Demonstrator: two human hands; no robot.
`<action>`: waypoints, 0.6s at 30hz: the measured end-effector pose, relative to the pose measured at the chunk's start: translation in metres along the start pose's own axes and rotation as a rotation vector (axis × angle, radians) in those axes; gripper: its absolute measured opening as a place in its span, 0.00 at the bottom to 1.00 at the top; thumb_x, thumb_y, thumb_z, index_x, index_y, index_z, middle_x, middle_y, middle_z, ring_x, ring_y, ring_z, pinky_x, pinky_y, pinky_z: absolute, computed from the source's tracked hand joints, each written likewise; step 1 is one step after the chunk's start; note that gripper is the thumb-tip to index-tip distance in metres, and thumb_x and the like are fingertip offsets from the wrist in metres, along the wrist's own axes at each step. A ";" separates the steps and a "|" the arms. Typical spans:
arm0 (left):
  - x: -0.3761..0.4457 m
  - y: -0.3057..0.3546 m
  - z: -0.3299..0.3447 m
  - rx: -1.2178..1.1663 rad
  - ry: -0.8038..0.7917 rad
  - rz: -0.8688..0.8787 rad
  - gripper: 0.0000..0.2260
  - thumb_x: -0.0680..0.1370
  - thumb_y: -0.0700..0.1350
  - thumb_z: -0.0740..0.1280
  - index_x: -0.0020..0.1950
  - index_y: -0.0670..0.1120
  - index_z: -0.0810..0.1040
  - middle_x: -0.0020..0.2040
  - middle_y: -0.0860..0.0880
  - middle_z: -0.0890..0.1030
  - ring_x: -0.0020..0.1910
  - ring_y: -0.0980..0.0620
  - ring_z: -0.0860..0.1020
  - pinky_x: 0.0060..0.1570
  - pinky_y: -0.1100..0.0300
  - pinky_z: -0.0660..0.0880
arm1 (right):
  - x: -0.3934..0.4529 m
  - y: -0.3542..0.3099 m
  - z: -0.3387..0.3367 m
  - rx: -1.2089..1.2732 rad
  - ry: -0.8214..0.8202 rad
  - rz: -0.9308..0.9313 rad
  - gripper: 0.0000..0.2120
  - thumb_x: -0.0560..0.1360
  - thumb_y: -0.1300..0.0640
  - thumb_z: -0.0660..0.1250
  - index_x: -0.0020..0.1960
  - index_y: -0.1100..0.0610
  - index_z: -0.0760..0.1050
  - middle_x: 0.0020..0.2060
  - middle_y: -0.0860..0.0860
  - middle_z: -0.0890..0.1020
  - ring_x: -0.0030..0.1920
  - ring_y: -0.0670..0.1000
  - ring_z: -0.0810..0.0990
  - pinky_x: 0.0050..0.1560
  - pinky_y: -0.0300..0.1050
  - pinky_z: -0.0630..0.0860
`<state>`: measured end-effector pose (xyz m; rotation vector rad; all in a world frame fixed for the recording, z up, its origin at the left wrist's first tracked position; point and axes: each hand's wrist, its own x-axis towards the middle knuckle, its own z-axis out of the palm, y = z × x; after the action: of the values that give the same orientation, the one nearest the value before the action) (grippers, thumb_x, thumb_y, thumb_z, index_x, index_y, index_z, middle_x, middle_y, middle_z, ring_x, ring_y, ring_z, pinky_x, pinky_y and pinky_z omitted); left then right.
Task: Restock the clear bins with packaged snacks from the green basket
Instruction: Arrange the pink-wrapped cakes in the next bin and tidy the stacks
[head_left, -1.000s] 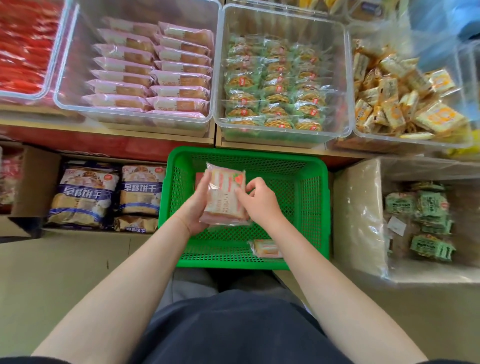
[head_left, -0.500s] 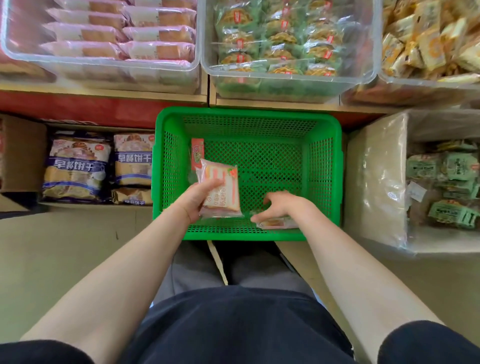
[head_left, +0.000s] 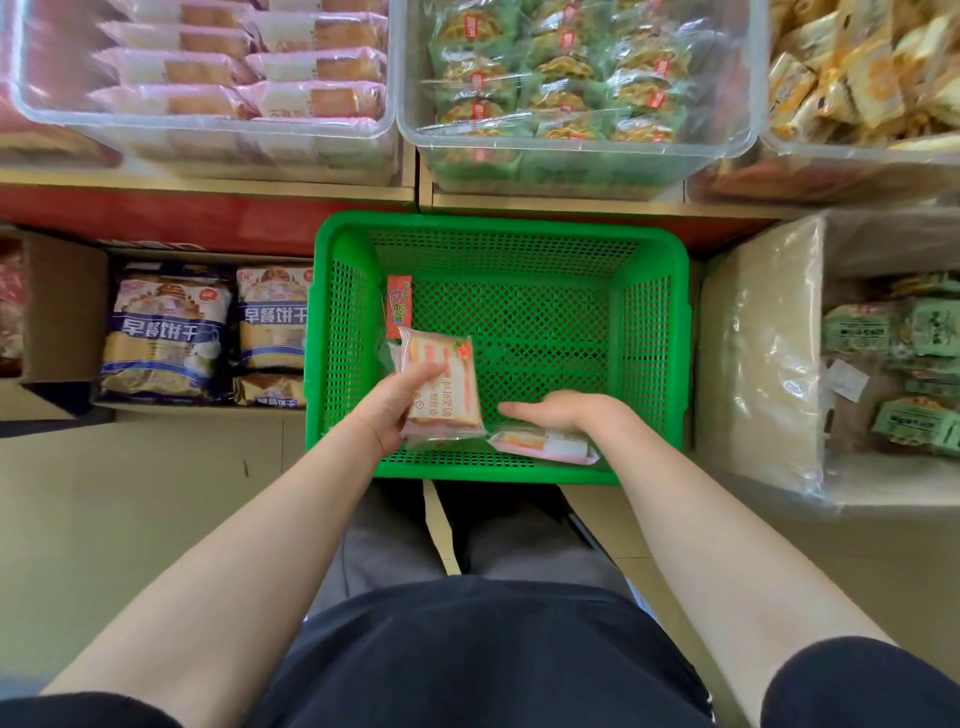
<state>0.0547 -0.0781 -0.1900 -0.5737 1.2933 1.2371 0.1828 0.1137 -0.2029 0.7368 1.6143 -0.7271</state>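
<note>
Three clear bins: the pink-pack bin (head_left: 208, 130) sits up left on the shelf, well beyond the basket, top cut off by the frame.
Green basket (head_left: 498, 228): nearly bare; a small red packet (head_left: 399, 306) lies by its left wall.
Held packs (head_left: 441, 389): left hand (head_left: 400, 405) grips the stack, thumb across its face; how many is hard to tell.
Loose pack (head_left: 543, 446): flat on the basket floor at the near wall, long axis left-right, directly under the right hand (head_left: 566, 413).
Right fingers: pointing left, resting over it; whether they grip it, I cannot tell, the underside being hidden.
</note>
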 end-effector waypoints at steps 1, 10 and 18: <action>-0.001 0.001 0.000 -0.006 0.000 0.002 0.09 0.79 0.45 0.67 0.57 0.42 0.78 0.52 0.40 0.84 0.52 0.43 0.83 0.57 0.45 0.77 | -0.001 -0.001 0.001 0.021 -0.024 -0.015 0.53 0.62 0.16 0.53 0.68 0.56 0.74 0.71 0.56 0.72 0.65 0.58 0.74 0.65 0.53 0.71; -0.023 0.018 -0.009 0.004 0.007 0.018 0.08 0.80 0.45 0.65 0.56 0.42 0.78 0.48 0.41 0.85 0.48 0.44 0.83 0.57 0.44 0.77 | -0.014 0.002 -0.004 -0.096 -0.084 -0.160 0.43 0.67 0.34 0.73 0.73 0.58 0.67 0.60 0.50 0.75 0.55 0.52 0.78 0.51 0.44 0.76; -0.054 0.048 0.002 -0.020 -0.026 0.122 0.09 0.81 0.42 0.63 0.59 0.41 0.76 0.44 0.44 0.86 0.42 0.47 0.85 0.39 0.53 0.82 | -0.062 -0.023 -0.023 1.107 0.257 -0.327 0.43 0.65 0.33 0.74 0.66 0.62 0.69 0.54 0.55 0.81 0.47 0.51 0.81 0.49 0.46 0.78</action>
<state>0.0219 -0.0804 -0.1260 -0.4980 1.3113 1.3548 0.1602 0.1129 -0.1370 1.3899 1.4907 -1.8847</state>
